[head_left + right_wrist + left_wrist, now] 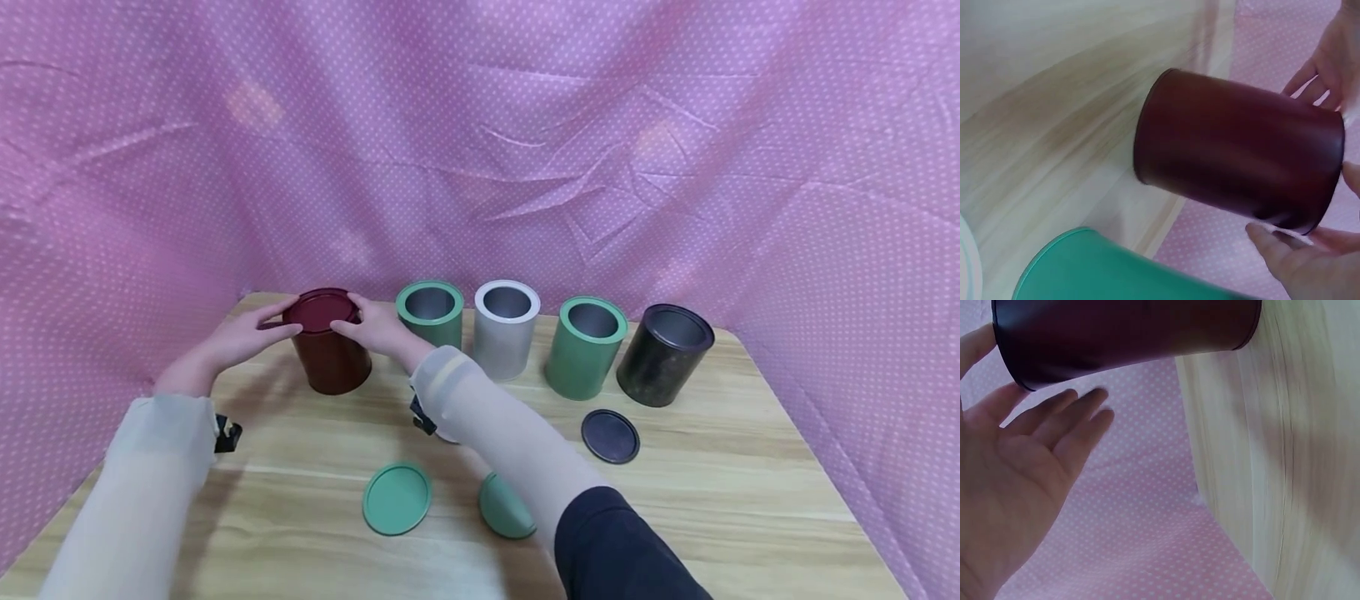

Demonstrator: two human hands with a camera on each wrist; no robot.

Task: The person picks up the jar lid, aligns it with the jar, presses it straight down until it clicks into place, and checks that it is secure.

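A dark red can (335, 367) stands upright at the table's back left, topped by a flat red lid (321, 312). My left hand (232, 340) touches the left side of its top rim with thumb and index finger. In the left wrist view the other fingers of that hand (1035, 447) stretch out beside the can, apart from it. From the opposite side, my right hand (381, 327) touches the rim, thumb at the near edge and fingertips at the far edge. The can's side (1235, 150) shows between both hands in the right wrist view.
Right of the red can stand a green can (431, 327), a white can (504, 346), another green can (581, 362) and a black can (660, 367), all lidless. Two green lids (397, 498) and a black lid (611, 437) lie nearer. My right forearm partly covers one green lid.
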